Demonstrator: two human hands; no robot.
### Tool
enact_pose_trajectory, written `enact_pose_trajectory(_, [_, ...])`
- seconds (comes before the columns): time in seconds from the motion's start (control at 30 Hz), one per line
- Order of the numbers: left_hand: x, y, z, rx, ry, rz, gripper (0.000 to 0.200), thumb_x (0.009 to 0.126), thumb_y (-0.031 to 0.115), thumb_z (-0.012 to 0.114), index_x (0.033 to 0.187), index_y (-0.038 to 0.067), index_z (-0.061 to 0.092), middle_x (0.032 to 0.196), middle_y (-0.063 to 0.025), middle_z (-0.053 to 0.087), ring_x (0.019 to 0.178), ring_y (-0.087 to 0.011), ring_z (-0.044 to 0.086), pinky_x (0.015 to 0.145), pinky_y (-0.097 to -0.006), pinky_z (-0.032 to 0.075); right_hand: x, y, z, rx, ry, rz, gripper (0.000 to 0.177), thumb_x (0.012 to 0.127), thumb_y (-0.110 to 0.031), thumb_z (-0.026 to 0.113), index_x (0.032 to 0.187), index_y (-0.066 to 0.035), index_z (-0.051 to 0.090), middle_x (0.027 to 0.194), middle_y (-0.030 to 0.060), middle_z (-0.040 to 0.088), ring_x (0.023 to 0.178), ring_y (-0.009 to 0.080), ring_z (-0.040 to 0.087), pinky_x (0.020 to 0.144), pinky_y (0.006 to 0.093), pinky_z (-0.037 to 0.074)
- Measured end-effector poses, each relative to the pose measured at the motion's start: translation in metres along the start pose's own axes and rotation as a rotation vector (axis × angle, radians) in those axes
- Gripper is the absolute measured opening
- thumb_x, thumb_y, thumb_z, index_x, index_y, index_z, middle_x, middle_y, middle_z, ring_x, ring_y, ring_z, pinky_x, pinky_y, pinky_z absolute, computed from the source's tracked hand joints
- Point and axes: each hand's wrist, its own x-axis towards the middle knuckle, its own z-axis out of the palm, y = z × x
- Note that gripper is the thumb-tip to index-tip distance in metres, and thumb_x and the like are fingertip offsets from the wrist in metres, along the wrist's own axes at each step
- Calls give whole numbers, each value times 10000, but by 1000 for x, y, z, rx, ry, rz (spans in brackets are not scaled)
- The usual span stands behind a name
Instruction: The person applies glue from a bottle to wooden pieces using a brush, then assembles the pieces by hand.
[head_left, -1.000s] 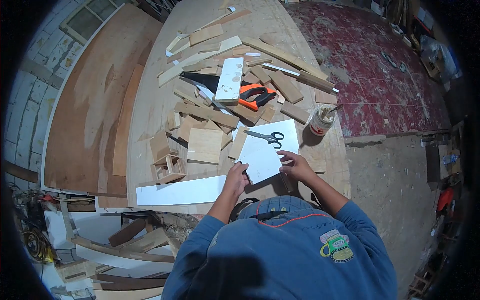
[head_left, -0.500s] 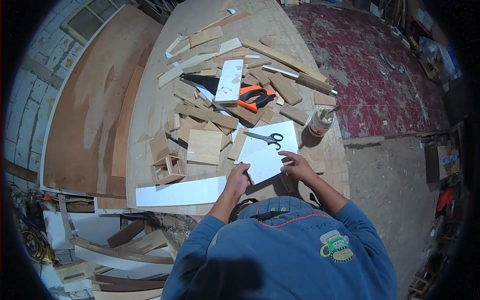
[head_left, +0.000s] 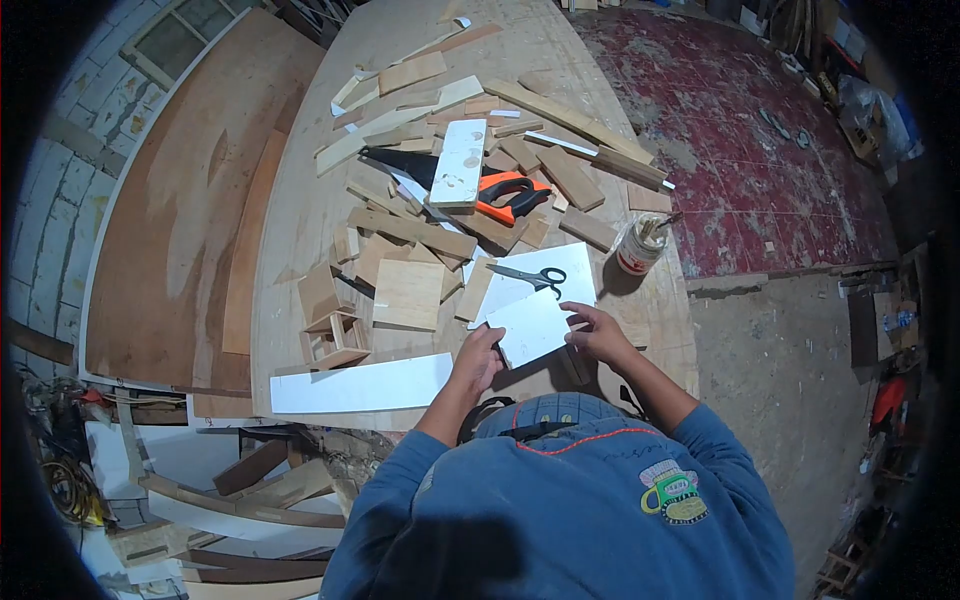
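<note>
A small white rectangular panel (head_left: pixel 530 328) is held by its two sides near my body, above the table's front edge. My left hand (head_left: pixel 477 359) grips its left edge, thumb on top. On the opposite edge, the fingers of my right hand (head_left: pixel 597 333) are closed; their undersides are hidden. Just beyond the panel lie black scissors (head_left: pixel 525 275), blades pointing left, on a larger white sheet (head_left: pixel 572 262). The panel overlaps part of that sheet in view.
Wood offcuts and a handsaw with an orange handle (head_left: pixel 513 196) are heaped on the table (head_left: pixel 300 240). A glass jar (head_left: pixel 637 249) holding sticks stands right. At left are a small wooden box frame (head_left: pixel 335 340) and a long white strip (head_left: pixel 360 385).
The white panel has shifted and turned slightly between my hands, its far corner now nearer the scissors' handles. Both hands keep their hold; the things on the table have stayed put.
</note>
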Motion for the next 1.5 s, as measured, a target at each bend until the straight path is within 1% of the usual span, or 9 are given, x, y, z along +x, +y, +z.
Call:
enact_pose_trajectory(0.2, [-2,1,0,-12,24,-4,328,897,153,523,1198,24,506,1078,-111,605,939,-241,638,792,-398,544,-6,-2,2,-107,-26,-61,684,708,-103,723,1345,-149,479,1070,135,616,824,194,629,718,319,531])
enact_pose_trajectory(0.3, [-3,1,-1,-28,16,1,321,897,154,527,1191,26,513,1073,-112,607,943,-243,639,788,-400,545,-14,-5,5,-294,-40,-200,767,680,-174,753,1373,-113,430,1098,169,616,844,256,643,754,353,528])
enact_pose_trajectory(0.37, [-3,0,-3,-14,10,-2,317,897,157,529,1185,26,516,1074,-113,607,946,-242,639,785,-402,546,-13,7,9,-520,81,-375,829,647,-205,773,1381,-81,406,1128,191,608,888,327,636,803,392,509])
enact_pose_trajectory(0.47, [-6,2,0,-9,9,7,308,897,159,533,1174,24,517,1075,-112,605,946,-240,639,778,-406,548,-12,19,11,-536,81,-289,777,649,-209,766,1343,-63,448,1102,210,612,926,363,618,839,409,487])
enact_pose_trajectory(0.67, [-8,-3,-10,-36,16,23,307,898,161,538,1170,24,505,1077,-105,598,942,-242,636,776,-411,546,-15,12,11,-619,41,-180,669,670,-207,752,1269,-25,518,1009,216,639,905,333,636,808,382,499])
enact_pose_trajectory(0.9, [-9,-1,-10,12,38,36,296,897,166,543,1157,27,516,1055,-100,603,933,-237,636,761,-412,546,-16,10,12,-639,32,-216,666,674,-216,750,1276,-49,520,997,213,637,871,339,634,775,390,499])
enact_pose_trajectory(0.97, [-8,1,-11,48,51,22,295,899,168,541,1155,23,521,1047,-99,608,922,-234,639,751,-408,549,-17,9,13,-616,27,-257,658,692,-257,747,1275,-57,517,973,206,633,894,354,616,791,429,484])
enact_pose_trajectory(1.27, [-7,-1,-4,64,77,54,332,899,190,536,1188,28,524,1042,-100,620,886,-221,649,708,-372,549,-12,9,8,-457,63,-306,522,732,-231,710,1197,-27,588,1038,207,648,826,275,673,742,360,529])
enact_pose_trajectory(1.5, [-6,0,-4,98,79,49,351,891,197,539,1192,19,515,1050,-98,618,870,-212,650,718,-356,546,-16,2,2,-467,38,-312,560,716,-167,705,1241,-42,558,1031,192,658,819,280,674,729,364,532])
